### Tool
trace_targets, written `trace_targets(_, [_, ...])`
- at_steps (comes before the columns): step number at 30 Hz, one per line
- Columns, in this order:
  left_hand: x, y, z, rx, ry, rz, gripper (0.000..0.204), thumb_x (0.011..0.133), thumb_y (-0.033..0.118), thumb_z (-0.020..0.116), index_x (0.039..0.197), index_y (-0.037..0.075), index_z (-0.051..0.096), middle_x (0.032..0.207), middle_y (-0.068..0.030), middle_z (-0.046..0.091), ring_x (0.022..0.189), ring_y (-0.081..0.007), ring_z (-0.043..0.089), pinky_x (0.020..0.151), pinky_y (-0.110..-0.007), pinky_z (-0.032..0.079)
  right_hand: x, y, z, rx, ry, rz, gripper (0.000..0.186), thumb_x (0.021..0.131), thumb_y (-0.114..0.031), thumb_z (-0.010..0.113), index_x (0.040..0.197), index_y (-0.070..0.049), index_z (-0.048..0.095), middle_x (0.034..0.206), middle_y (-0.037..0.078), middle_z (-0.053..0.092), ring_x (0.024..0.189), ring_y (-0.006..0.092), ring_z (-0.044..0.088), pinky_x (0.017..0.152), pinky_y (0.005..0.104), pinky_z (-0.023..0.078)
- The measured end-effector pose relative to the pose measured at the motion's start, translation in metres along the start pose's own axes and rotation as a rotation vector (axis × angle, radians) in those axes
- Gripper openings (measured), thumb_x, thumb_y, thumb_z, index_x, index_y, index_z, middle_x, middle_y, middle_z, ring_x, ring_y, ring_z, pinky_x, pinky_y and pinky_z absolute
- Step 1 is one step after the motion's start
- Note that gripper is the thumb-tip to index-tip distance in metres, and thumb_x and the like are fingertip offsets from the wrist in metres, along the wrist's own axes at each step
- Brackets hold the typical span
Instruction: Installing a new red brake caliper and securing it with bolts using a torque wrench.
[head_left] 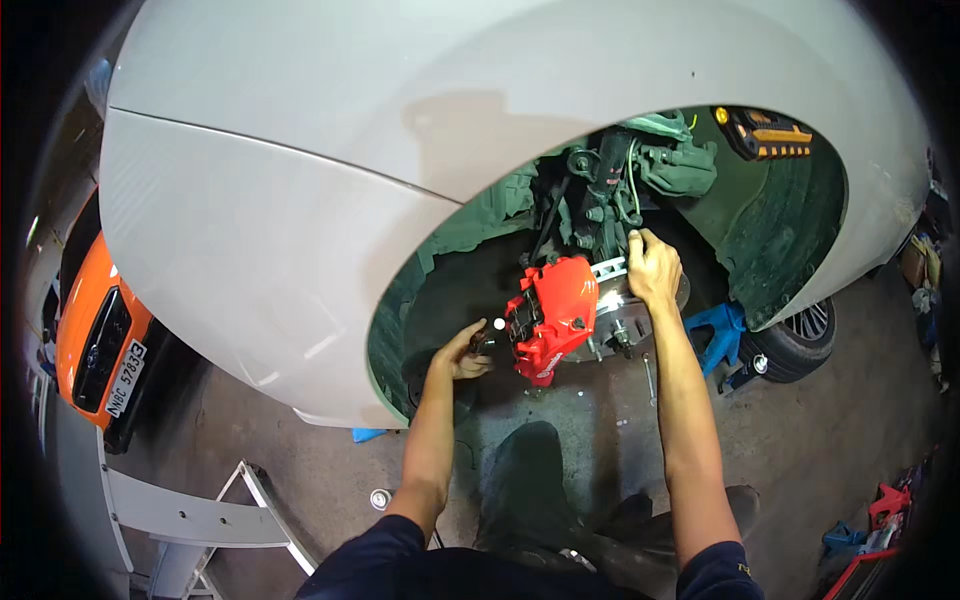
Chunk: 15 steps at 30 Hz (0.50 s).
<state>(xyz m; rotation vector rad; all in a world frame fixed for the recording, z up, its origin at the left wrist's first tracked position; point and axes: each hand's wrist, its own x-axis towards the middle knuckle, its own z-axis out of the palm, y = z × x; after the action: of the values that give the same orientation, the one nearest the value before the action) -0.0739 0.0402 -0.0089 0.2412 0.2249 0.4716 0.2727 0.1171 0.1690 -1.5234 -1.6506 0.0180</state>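
Inside the wheel arch of a light-coloured car, a red brake caliper (566, 312) sits over the edge of a bare metal brake disc (630, 318). My right hand (653, 268) is closed over the disc's upper edge, to the right of the caliper. To the caliper's left, my left hand (466, 350) is curled round a small dark tool (486, 343), whose exact kind I cannot make out. Dark pads or fittings show on the caliper's left face. Above the disc stands a black suspension strut (608, 165). My right fingertips are partly hidden.
The car's pale fender (300, 230) overhangs the work. An orange-and-black work light (765, 134) rests at the arch's upper right. Right of the disc are a blue jack stand (720, 335) and a loose wheel (806, 342). A spanner (649, 378) lies below; a spray can (380, 498) stands lower left.
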Motion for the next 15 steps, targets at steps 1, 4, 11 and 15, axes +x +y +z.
trace_targets(1, [0.008,0.003,-0.018,0.03,0.081,0.014,0.032,0.089,0.042,0.064,0.08,0.011,0.066,0.067,-0.0067,0.065,0.058,-0.0185,0.064,0.057,-0.035,0.054,0.0,-0.001,-0.001,0.02,-0.003,-0.007,0.042,0.092,-0.041,0.049,0.098,-0.005,0.071,0.087,0.027,0.067,0.084,0.0458,0.064,0.077,0.0522,0.05])
trace_targets(4, [0.019,0.021,-0.053,0.064,0.624,0.336,0.015,0.086,0.013,0.057,0.076,0.003,0.054,0.068,-0.0156,0.059,0.042,-0.0168,0.056,0.038,-0.023,0.052,0.001,-0.002,-0.001,-0.008,0.0,0.02,0.04,0.09,-0.039,0.051,0.093,-0.005,0.071,0.086,0.027,0.066,0.083,0.0461,0.064,0.076,0.0526,0.049])
trace_targets(11, [0.018,0.0,-0.036,-0.038,0.82,0.465,0.014,0.082,0.013,0.061,0.079,0.001,0.055,0.072,-0.0203,0.059,0.039,-0.017,0.05,0.036,-0.024,0.048,0.003,0.002,0.0,-0.012,-0.033,0.002,0.04,0.09,-0.038,0.05,0.089,-0.003,0.068,0.086,0.028,0.065,0.083,0.0469,0.063,0.076,0.0536,0.048])
trace_targets(15, [-0.017,-0.01,-0.003,-0.129,0.853,0.709,0.015,0.081,0.013,0.056,0.077,-0.001,0.057,0.066,-0.0176,0.06,0.036,-0.0137,0.048,0.033,-0.023,0.044,0.005,0.006,0.005,0.028,0.052,-0.028,0.039,0.089,-0.037,0.051,0.091,-0.003,0.069,0.086,0.028,0.066,0.083,0.0469,0.063,0.076,0.0534,0.048])
